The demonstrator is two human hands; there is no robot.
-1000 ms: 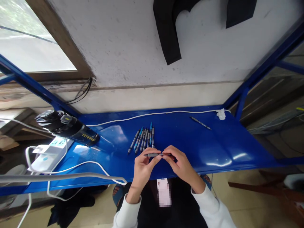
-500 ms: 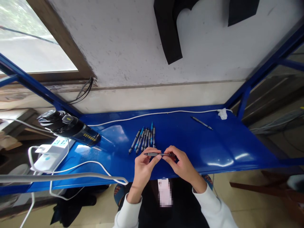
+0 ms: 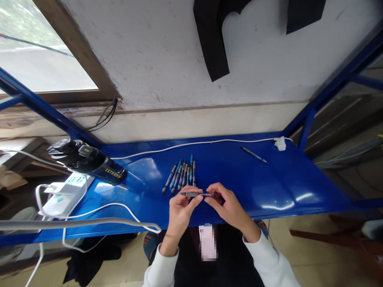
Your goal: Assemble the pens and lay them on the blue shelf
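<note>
A pen with a grey grip (image 3: 192, 194) lies level between my two hands, above the front part of the blue table. My left hand (image 3: 181, 207) pinches its grip end between thumb and fingers. My right hand (image 3: 225, 203) is closed around the other end, which the fingers partly cover. Just beyond my left hand, several grey and blue pens (image 3: 181, 173) lie side by side in a loose bunch. One single pen (image 3: 254, 154) rests apart, farther back on the right.
A black bottle (image 3: 89, 159) lies tilted at the left by a white power strip (image 3: 67, 195). White cables cross the blue table (image 3: 227, 167) at its back and left front. Crumpled white tissue (image 3: 280, 143) is at the back right. Blue frame posts flank both sides.
The fingers of my right hand have shifted slightly on the pen. The bunch, the single pen and the other objects have not moved.
</note>
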